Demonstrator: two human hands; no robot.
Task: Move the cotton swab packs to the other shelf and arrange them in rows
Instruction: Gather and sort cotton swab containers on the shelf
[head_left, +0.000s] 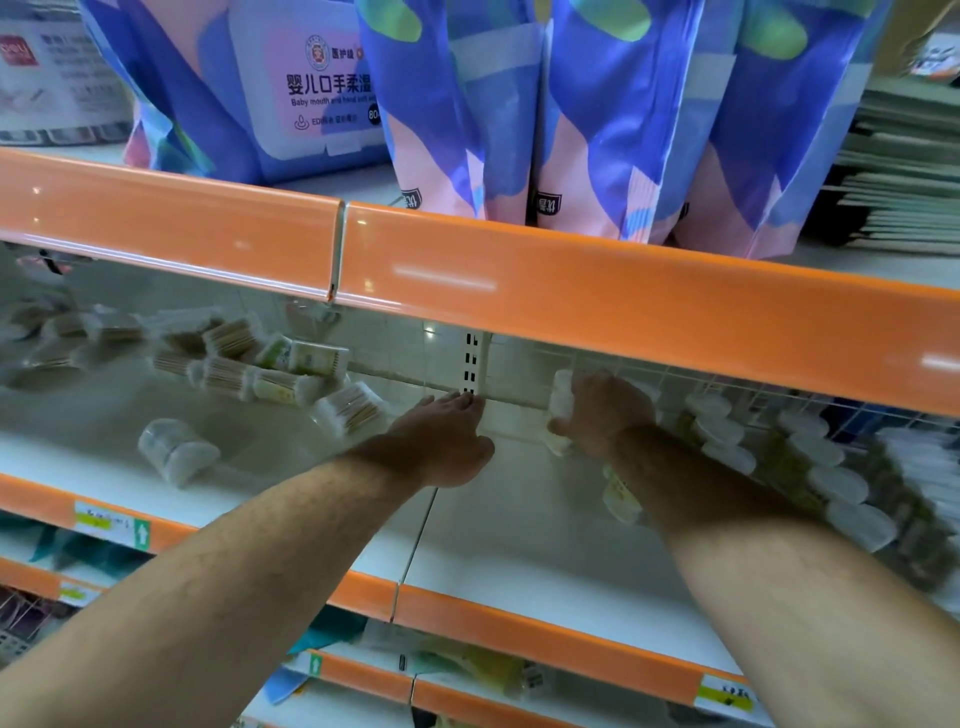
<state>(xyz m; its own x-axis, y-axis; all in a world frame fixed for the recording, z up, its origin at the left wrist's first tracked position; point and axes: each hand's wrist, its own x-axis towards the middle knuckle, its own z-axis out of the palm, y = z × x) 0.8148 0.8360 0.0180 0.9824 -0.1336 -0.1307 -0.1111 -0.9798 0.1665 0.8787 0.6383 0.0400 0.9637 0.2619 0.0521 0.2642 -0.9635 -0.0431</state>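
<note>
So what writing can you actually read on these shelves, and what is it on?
"婴儿口手柔湿": wipes pack, cut off by the next pack.
"Baby mouth and hand soft": same pack, below.
"医护级": same pack, top.
"80": same pack, dark circle.
"deli": red logo on the box, partly cut off.
Price tags and labels on the swab packs: too blurred to read.

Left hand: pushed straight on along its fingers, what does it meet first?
The left hand, held flat, points at the slotted post at the back of the shelf. That comes first; its fingertips look nearly on it, though depth is unclear.
</note>
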